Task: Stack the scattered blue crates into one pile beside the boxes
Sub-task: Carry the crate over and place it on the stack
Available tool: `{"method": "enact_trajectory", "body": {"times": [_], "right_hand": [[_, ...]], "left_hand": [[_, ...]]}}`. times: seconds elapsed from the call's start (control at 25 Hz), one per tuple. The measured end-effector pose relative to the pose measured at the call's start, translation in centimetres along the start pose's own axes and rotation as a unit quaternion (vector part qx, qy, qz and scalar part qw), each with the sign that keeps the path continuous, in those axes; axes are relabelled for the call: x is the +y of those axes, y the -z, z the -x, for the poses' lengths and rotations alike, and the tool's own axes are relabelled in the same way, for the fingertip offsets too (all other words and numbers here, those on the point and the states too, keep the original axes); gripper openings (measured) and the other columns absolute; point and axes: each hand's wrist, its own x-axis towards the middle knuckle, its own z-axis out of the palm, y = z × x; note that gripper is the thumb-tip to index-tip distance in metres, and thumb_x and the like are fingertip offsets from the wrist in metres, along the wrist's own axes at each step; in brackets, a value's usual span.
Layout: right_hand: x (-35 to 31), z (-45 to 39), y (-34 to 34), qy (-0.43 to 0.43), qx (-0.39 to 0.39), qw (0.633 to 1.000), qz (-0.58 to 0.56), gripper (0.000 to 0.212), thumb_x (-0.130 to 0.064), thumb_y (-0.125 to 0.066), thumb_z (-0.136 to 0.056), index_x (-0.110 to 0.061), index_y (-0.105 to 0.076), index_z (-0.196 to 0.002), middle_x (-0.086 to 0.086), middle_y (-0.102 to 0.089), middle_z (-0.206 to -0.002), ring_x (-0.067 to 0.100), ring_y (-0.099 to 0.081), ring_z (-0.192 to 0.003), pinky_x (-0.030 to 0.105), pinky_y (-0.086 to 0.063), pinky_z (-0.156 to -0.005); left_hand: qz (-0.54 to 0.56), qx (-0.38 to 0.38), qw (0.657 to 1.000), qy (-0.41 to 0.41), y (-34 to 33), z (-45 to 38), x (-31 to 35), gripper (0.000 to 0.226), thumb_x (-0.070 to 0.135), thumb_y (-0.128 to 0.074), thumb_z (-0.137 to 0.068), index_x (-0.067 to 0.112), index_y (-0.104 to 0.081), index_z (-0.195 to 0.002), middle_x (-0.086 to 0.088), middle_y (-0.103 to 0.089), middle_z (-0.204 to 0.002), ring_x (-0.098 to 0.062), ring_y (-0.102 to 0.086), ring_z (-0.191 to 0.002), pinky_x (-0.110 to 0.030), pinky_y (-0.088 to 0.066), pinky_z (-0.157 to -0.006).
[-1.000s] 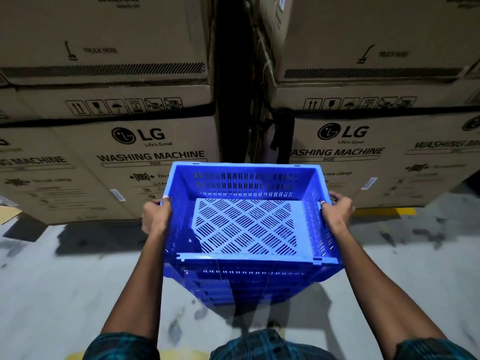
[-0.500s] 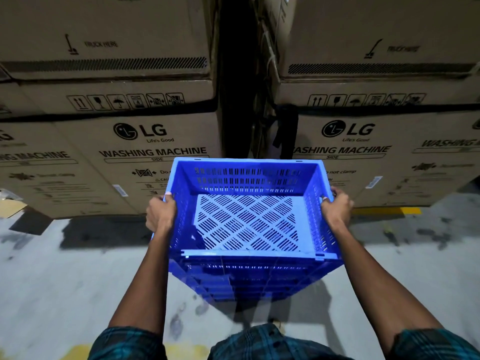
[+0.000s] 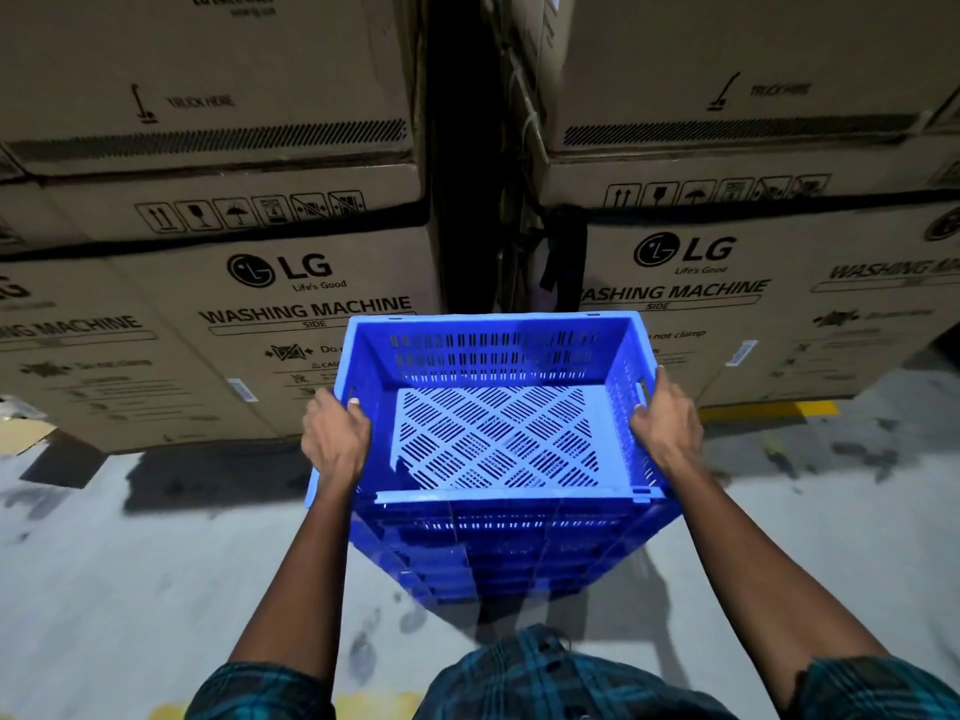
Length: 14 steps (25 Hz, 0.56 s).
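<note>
A grey concrete floor (image 3: 156, 563), stained with dark blotches, spreads from 3 through 6 to 9 o'clock. A strip of yellow floor marking (image 3: 769, 409) lies at 3 o'clock, another yellow patch (image 3: 374, 706) at 6. At 9 o'clock sits what may be a torn cardboard scrap (image 3: 23, 436)

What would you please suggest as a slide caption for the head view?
Both hands hold a blue crate atop the crate pile before boxes.

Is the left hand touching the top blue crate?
Touching. The head view shows the left hand curled over the left rim of the top blue crate, a fingertip showing inside the wall.
</note>
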Motion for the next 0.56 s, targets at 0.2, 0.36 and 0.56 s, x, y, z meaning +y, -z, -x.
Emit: {"method": "enact_trajectory", "body": {"times": [0.2,0.36,0.56], "right_hand": [[0.6,3.0,-1.1,0.048,0.08,0.996,-0.002,0.05,-0.01,-0.059,-0.084,-0.009,-0.055,-0.134,0.013,-0.05,-0.14,0.033,-0.043,-0.128,0.048,-0.036,-0.107],[-0.2,5.3,-2.5,0.097,0.098,0.99,-0.017,0.036,-0.016,-0.057,-0.084,-0.009,-0.067,-0.118,0.012,-0.067,-0.118,0.034,-0.054,-0.119,0.046,-0.038,-0.102],[-1.0,8.5,-4.1,0.151,0.154,0.975,-0.059,0.028,-0.023,-0.054,-0.089,-0.011,-0.071,-0.108,0.009,-0.072,-0.102,0.031,-0.063,-0.1,0.04,-0.047,-0.084]], "left_hand": [[-0.002,0.008,0.996,-0.09,0.2,0.8,-0.6,0.042,0.024,-0.059,-0.091,0.005,-0.05,-0.128,-0.021,-0.048,-0.134,-0.04,-0.047,-0.123,-0.053,-0.041,-0.097],[0.034,-0.047,0.97,-0.234,0.5,3.7,0.1,0.042,0.037,-0.061,-0.093,0.016,-0.055,-0.13,-0.011,-0.044,-0.144,-0.03,-0.042,-0.133,-0.054,-0.036,-0.102],[0.04,-0.124,0.907,-0.4,-0.8,8.4,0.2,0.042,0.051,-0.054,-0.095,0.021,-0.057,-0.126,-0.002,-0.049,-0.14,-0.025,-0.055,-0.123,-0.044,-0.047,-0.087]]}}
